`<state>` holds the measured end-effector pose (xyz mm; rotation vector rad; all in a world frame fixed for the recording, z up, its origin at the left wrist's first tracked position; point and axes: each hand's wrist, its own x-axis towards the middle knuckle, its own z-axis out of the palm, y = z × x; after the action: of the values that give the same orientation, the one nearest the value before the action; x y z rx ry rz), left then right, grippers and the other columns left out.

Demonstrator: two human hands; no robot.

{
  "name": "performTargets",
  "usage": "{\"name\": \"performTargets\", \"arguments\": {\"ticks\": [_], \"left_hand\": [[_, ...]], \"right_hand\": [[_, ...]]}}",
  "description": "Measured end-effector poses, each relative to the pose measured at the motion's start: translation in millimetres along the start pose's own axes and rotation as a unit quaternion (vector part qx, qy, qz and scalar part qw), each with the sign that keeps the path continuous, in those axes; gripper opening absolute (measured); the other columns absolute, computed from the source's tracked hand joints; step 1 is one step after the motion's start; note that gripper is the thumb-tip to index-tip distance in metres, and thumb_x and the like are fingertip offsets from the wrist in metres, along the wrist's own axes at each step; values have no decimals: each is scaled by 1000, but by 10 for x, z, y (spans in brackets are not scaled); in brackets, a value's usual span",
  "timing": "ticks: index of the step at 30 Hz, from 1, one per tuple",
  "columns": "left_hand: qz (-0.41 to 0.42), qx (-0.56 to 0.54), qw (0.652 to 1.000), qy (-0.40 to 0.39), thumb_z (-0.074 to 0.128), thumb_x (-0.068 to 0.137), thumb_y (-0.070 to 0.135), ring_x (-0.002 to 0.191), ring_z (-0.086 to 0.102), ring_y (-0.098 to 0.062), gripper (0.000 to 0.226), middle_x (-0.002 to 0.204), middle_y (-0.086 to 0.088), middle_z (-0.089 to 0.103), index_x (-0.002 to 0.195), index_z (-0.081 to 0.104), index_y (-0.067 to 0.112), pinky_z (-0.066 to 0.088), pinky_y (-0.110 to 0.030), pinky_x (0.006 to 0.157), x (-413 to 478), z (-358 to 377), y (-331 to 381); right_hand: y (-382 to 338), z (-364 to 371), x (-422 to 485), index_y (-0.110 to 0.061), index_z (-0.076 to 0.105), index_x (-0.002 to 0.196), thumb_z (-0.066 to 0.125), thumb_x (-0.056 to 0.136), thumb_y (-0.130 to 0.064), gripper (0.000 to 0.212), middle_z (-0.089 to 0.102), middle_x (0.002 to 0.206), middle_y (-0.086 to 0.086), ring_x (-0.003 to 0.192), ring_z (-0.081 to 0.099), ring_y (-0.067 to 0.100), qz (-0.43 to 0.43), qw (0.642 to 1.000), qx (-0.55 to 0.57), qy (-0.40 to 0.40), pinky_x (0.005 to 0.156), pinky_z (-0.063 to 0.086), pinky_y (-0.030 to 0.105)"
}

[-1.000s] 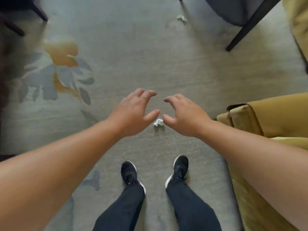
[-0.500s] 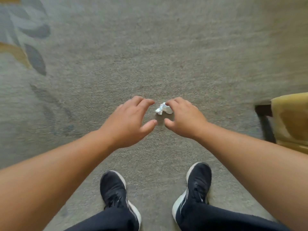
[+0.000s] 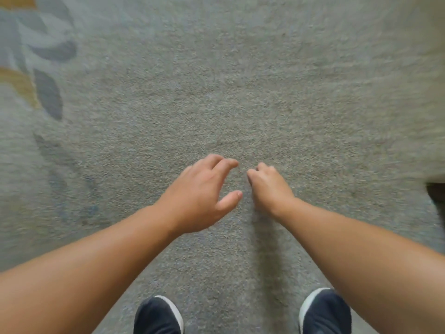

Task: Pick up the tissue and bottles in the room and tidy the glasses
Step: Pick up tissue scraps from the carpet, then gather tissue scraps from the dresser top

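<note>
Low over the carpet (image 3: 240, 92) — right hand (image 3: 269, 189) curled shut, left hand (image 3: 202, 194) splayed.

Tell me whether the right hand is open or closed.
Closed. The right hand has its fingers curled under into a loose fist against the carpet; whether it holds anything cannot be told.

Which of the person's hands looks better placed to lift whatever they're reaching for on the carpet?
Probably the right hand: its fingers are curled shut low against the carpet, as if closing on something hidden beneath. The left hand hovers beside it, fingers spread and empty.
</note>
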<state>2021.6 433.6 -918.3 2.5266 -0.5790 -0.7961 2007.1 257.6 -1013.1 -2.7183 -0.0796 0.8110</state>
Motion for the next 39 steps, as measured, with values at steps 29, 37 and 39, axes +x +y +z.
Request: {"name": "performTargets", "arguments": {"ticks": [29, 37, 39], "left_hand": [[-206, 70, 894, 392, 27, 78, 67, 129, 39, -16, 75, 138, 4, 42, 140, 36, 25, 33, -39, 107, -4720, -6513, 2243], [-242, 95, 851, 455, 40, 86, 55, 132, 36, -18, 63, 143, 3, 39, 141, 35, 26, 33, -40, 107, -5676, -7291, 1908], [-250, 99, 843, 466, 38, 84, 56, 132, 36, -18, 64, 143, 3, 39, 141, 35, 26, 32, -38, 107, -5854, -7411, 1792]], "right_hand": [[-5135, -7103, -3505, -18, 55, 115, 43, 83, 3, 41, 48, 115, 4, 108, 46, 23, -442, 882, -44, 157, 84, 39, 27], [-6284, -7514, -3908, -22, 52, 124, 44, 86, 3, 46, 47, 118, -1, 104, 49, 19, -507, 833, -80, 204, 81, 48, 29], [-6521, -7588, -3913, -24, 52, 125, 44, 87, 2, 46, 47, 119, -1, 106, 51, 19, -512, 827, -84, 217, 83, 48, 30]]}}
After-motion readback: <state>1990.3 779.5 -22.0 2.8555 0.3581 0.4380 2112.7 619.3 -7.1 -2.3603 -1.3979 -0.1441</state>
